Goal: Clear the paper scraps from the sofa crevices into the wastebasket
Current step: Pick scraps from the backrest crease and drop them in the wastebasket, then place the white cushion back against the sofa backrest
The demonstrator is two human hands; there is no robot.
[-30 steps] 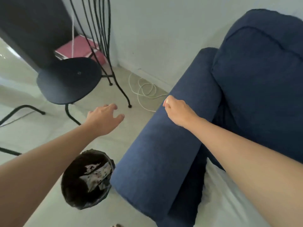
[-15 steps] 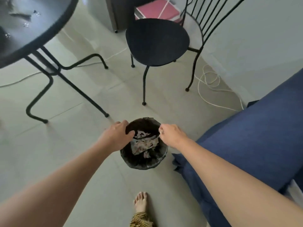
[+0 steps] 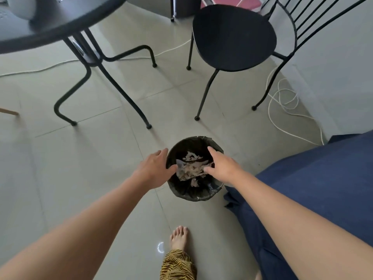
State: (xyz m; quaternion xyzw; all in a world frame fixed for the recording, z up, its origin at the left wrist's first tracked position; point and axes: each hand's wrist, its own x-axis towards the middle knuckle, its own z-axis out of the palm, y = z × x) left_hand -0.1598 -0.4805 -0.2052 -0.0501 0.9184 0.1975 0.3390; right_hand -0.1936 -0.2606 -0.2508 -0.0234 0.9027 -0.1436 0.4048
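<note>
A small round black wastebasket (image 3: pixel 182 191) with a dark liner stands on the tiled floor beside the blue sofa (image 3: pixel 314 178). White and grey paper scraps (image 3: pixel 190 167) lie inside it. My left hand (image 3: pixel 154 169) hovers at the basket's left rim, fingers spread, holding nothing. My right hand (image 3: pixel 222 165) is over the right side of the opening, fingers apart and empty. The sofa's crevices are out of view.
A black metal chair (image 3: pixel 234 37) stands behind the basket, a round dark table (image 3: pixel 60 19) on black legs at the upper left. White cables (image 3: pixel 282 102) trail on the floor by the wall. My bare foot (image 3: pixel 178 237) is below the basket.
My view swung from the sofa arm down to the wastebasket. Both hands came over the basket, and my right hand went from pinched to spread over the opening.
</note>
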